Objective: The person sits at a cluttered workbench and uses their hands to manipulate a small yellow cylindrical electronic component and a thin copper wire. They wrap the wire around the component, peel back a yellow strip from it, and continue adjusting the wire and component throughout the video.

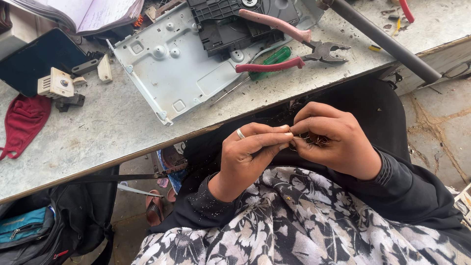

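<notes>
My left hand [250, 157], with a silver ring on one finger, and my right hand [333, 137] meet over my lap below the table's front edge. Both pinch a small bundle of thin coppery wire [314, 141] between fingertips; most of the wire is hidden by my fingers. Pink-handled pliers [294, 44] lie on the table just above my hands, beside a green-handled screwdriver [270, 59].
A grey metal chassis plate [171, 64] with a black drive mechanism [230, 24] lies on the worn table [98, 132]. A black tablet [39, 59], a beige part [56, 83], a red face mask [22, 122], an open notebook [83, 12] and a grey pipe [387, 41] are around. A bag [39, 225] sits below left.
</notes>
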